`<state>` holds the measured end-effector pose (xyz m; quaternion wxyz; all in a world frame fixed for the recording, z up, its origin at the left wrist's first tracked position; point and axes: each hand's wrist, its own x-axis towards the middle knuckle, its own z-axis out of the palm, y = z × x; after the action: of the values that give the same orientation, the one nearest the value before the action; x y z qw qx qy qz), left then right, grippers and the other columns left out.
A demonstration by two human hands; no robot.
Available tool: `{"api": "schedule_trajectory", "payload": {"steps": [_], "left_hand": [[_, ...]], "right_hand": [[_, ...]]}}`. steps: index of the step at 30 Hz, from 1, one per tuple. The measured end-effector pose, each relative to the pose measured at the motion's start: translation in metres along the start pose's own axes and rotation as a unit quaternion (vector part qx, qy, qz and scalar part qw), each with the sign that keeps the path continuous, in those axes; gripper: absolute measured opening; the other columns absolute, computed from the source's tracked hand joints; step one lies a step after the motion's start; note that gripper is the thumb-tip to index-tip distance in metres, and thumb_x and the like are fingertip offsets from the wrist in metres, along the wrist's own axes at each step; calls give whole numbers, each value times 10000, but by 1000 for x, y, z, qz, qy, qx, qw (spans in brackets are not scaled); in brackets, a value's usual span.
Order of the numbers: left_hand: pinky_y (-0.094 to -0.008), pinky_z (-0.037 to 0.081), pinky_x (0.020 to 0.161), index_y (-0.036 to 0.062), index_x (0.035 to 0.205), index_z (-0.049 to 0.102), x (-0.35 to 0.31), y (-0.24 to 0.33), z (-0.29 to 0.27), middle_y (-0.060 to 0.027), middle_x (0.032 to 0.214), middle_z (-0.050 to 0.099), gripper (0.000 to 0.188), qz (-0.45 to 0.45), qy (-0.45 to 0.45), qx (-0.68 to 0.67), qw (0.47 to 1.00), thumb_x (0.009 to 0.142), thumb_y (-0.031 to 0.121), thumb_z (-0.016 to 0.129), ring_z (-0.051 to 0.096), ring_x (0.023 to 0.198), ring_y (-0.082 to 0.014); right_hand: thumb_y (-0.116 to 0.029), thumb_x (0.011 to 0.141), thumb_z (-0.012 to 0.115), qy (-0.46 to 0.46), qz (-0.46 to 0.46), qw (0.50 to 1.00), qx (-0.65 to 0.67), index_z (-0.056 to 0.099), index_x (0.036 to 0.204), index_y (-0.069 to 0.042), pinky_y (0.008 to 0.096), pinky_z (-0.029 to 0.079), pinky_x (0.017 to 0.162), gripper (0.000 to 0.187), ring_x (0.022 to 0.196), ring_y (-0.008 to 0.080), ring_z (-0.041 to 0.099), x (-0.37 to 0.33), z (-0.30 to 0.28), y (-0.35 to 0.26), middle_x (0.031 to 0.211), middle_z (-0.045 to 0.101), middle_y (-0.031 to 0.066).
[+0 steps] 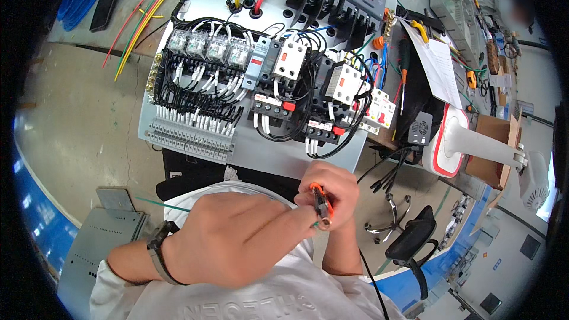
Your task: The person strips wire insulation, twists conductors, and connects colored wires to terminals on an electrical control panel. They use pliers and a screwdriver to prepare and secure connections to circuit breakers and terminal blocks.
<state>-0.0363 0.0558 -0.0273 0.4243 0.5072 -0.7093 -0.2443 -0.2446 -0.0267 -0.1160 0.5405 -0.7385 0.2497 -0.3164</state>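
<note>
At seven o'clock, your left hand (228,240) is closed, seemingly pinching the green wire (161,204), presumably to steady its end. At five, your right hand (336,181) curls tightly round the pliers (320,201), their nose meeting your left fingertips. Beyond, toward twelve, the panel (264,155) faces up, leaving its wiring reachable.

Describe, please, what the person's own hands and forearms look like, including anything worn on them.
The left hand and right hand are both ungloved. A dark watch with a greyish band circles the left wrist. White sleeves stop short of the wrists.
</note>
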Motion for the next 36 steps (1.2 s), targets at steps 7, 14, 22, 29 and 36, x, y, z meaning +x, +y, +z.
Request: {"api": "schedule_trajectory", "payload": {"steps": [7, 14, 22, 29, 36], "left_hand": [[-347, 514, 523, -1, 1041, 691, -2, 1, -5, -115, 766, 697, 231, -70, -15, -38, 997, 846, 62, 797, 679, 603, -259], [-358, 522, 536, 50, 1031, 719, 0, 2, -7, -100, 759, 701, 175, -154, 1, -47, 987, 869, 69, 784, 681, 609, -268], [-360, 514, 519, 15, 1046, 702, 1, 3, -8, -108, 734, 671, 191, -111, -23, 4, 994, 883, 83, 776, 669, 595, -273], [-348, 517, 527, 17, 1029, 704, -3, 4, -12, -93, 740, 670, 175, -81, 2, 43, 996, 880, 82, 770, 666, 605, -249], [-329, 548, 556, 33, 1016, 701, -12, 9, -12, -70, 859, 720, 167, -73, -12, 77, 994, 879, 99, 769, 688, 653, -226]], "right_hand": [[-44, 698, 783, -82, 84, 992, 56, 677, 870, -41, 334, 470, 590, 202, 641, 269, 614, 2, -7, -10, 744, 642, 88], [-85, 878, 752, 53, 186, 958, 210, 683, 947, 17, 317, 512, 719, 141, 808, 172, 644, -22, -7, -14, 926, 705, 107], [-47, 861, 766, 68, 112, 988, 83, 697, 919, 19, 297, 515, 673, 112, 748, 190, 671, 18, -3, -63, 878, 725, 134], [-6, 853, 716, 106, 122, 982, 92, 676, 886, 28, 291, 511, 669, 62, 723, 180, 653, 18, 10, -73, 839, 708, 120], [-24, 887, 713, 105, 129, 984, 68, 674, 880, 20, 263, 482, 626, 60, 680, 124, 613, 16, 17, -79, 808, 698, 92]]}}
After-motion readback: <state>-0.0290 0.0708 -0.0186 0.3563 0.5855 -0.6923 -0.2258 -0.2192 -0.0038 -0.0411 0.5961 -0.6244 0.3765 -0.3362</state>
